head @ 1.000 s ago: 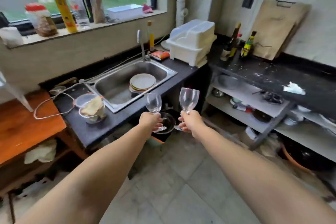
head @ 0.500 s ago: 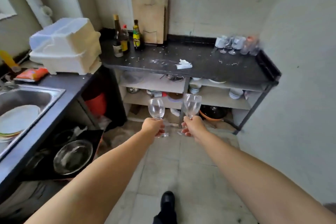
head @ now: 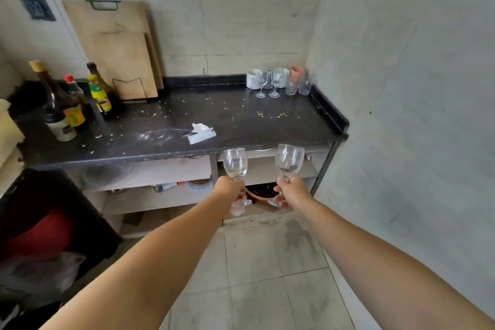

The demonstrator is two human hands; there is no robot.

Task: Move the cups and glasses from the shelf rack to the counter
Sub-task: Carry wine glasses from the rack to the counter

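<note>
**Carry leg: two wine glasses inbound to the counter**

I read this as mid-transport. Left hand (head: 231, 190) has its fingers wrapped round the stem of the left wine glass (head: 235, 163); right hand (head: 290, 192) is wrapped round the stem of the right wine glass (head: 289, 161). Both glasses are upright, side by side but apart, held in the air just short of the counter (head: 166, 126) near edge.

Cups and glasses already delivered (head: 276, 80) sit in the far right corner against the wall.

Next, as I judge it: lift both over the edge and set them down near that cluster without clipping it, staying clear of the crumpled tissue (head: 201, 132).

Versus half a second ago: the counter sits closer and more square-on, the sink has left the view, and the grips look unchanged.
</note>
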